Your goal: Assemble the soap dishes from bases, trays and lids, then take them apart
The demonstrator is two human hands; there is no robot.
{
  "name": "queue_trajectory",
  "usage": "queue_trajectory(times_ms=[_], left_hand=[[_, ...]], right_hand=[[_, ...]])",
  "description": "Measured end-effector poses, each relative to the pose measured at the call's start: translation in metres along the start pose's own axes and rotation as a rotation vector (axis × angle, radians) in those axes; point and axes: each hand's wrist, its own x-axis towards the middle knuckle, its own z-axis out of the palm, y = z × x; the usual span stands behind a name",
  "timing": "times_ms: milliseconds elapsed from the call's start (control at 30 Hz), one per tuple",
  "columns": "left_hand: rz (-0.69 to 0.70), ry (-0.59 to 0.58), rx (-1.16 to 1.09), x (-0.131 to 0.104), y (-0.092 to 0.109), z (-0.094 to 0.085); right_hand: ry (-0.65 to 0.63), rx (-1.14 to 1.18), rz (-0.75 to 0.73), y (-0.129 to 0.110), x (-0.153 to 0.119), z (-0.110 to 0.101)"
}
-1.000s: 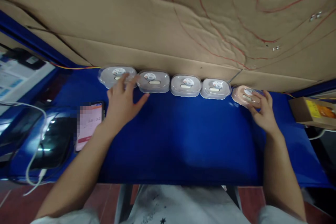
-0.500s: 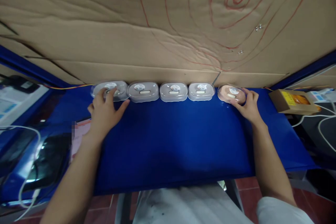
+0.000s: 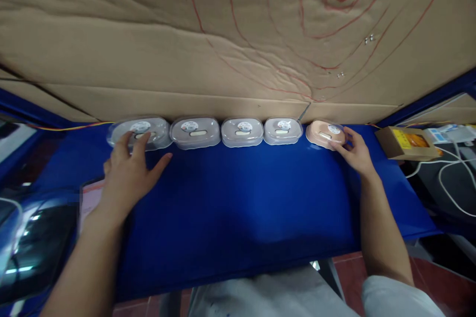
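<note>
Nearest, a light grey shirt (image 3: 260, 294) shows below the edge of the blue table (image 3: 241, 208). A pink-screened phone (image 3: 91, 200) lies partly behind the left forearm. The left hand (image 3: 130, 173) is spread wide, thumb well out, its fingertips over the leftmost grey container (image 3: 158, 131); whether they press on the lid is hard to tell. The right hand (image 3: 355, 153) is narrow, thumb and fingers about the right end of the peach container (image 3: 322, 133).

Between these two stand three more grey containers (image 3: 241, 141), making one row of five along the far side of the table. All have clear covers, a round white label and a pale oval on top; what they hold inside cannot be made out. Right of the row, an open-topped cardboard box (image 3: 390, 143) shows yellow and orange. Behind rises a brown cardboard wall (image 3: 148, 59) with red lines.
</note>
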Motion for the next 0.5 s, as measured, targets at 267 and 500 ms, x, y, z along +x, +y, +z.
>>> queue_trajectory(times_ms=[267, 500], left_hand=[[-0.027, -0.017, -0.009, -0.003, 0.004, -0.003], [0.034, 0.033, -0.004, -0.002, -0.002, -0.001]], right_hand=[[-0.030, -0.151, -0.067, -0.014, -0.002, 0.000], [-0.089, -0.259, -0.160, -0.021, -0.002, 0.006]])
